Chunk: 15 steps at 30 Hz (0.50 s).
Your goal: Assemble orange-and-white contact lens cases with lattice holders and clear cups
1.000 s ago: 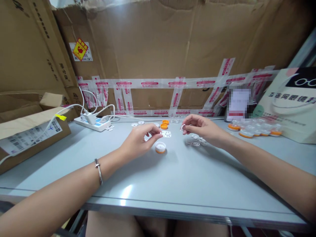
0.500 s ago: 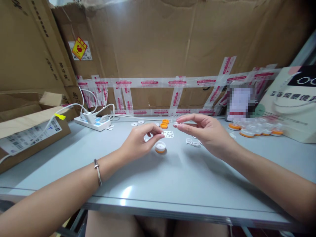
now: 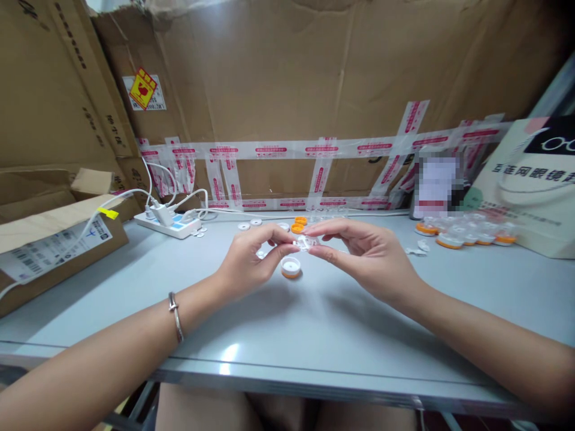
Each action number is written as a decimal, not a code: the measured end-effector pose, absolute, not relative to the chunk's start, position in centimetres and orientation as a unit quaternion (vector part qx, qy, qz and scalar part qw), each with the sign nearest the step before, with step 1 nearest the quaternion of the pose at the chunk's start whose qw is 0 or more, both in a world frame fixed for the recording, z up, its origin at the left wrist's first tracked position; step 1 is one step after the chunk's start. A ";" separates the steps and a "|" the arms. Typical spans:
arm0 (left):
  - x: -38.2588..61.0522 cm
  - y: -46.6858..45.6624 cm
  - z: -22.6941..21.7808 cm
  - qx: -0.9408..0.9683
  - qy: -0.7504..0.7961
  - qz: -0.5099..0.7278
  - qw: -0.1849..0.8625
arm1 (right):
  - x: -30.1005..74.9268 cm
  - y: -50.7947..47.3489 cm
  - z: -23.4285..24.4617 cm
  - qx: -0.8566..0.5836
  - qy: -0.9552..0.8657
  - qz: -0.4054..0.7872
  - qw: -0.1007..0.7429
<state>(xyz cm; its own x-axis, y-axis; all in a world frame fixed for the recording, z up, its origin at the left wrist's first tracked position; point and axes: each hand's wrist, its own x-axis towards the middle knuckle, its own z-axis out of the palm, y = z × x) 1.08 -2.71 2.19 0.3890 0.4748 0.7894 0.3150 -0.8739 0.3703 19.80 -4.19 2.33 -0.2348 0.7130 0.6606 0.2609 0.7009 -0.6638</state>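
Observation:
Both hands meet above the middle of the table, at a small clear-and-white plastic part [image 3: 305,242]. My left hand [image 3: 254,256] pinches its left side between thumb and forefinger. On the other side my right hand [image 3: 371,254] grips the same part with thumb and fingertips; fine detail between the fingers is too small to make out. Just below the fingertips stands a round white cup with an orange base [image 3: 291,267], upright on the table. Orange rings [image 3: 298,225] lie just behind the hands, and white discs [image 3: 250,224] lie to their left, one partly hidden by my left hand.
A white power strip [image 3: 166,222] with cables sits at the back left, beside an open cardboard box [image 3: 63,239]. At right are several clear domed pieces with orange bases [image 3: 467,233], small white scraps [image 3: 417,248], a blurred phone-like object [image 3: 436,185] and a paper bag [image 3: 534,191].
My right hand has come down and left, bringing a clear piece against the white perforated plate in my left hand. White parts that lay under my right hand no longer show there.

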 end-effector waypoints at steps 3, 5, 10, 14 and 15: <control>1.1 -2.8 2.2 0.824 0.244 0.503 0.095 | 19.7 -4.4 2.3 -0.299 -0.761 0.216 0.533; 1.1 -2.9 2.2 0.822 0.247 0.503 0.100 | 19.7 -4.5 2.2 -0.282 -0.769 0.202 0.537; 1.1 -3.1 2.2 0.817 0.264 0.501 0.108 | 19.9 -4.3 2.0 -0.237 -0.803 0.100 0.538; 1.2 -3.2 2.2 0.813 0.273 0.497 0.130 | 20.2 -4.0 2.0 -0.224 -0.829 -0.014 0.511; 1.2 -3.2 2.2 0.812 0.274 0.498 0.135 | 20.3 -4.0 2.0 -0.222 -0.834 -0.038 0.503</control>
